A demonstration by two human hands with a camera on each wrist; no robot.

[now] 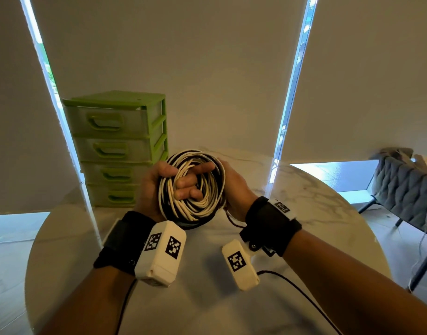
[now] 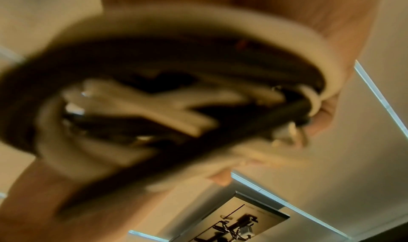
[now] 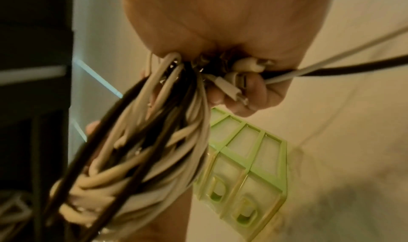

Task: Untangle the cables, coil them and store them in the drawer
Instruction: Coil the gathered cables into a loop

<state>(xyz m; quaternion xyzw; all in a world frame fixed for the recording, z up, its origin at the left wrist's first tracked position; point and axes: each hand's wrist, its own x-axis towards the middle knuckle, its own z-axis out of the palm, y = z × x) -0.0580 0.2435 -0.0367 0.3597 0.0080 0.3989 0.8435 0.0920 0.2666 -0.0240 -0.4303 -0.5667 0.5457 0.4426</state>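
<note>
Both hands are holding the coil of black and white cables (image 1: 195,189) above the marble table (image 1: 304,213): the left hand (image 1: 154,189) is curling its fingers through the coil's middle, the right hand (image 1: 234,189) is gripping its 3 o'clock rim. The green drawer unit (image 1: 118,146) is standing at 10 o'clock, drawers closed.

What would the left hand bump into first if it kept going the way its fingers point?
Probably the right hand: the left hand has its fingers threaded through the black-and-white cable coil toward it. Depth is unclear.
</note>
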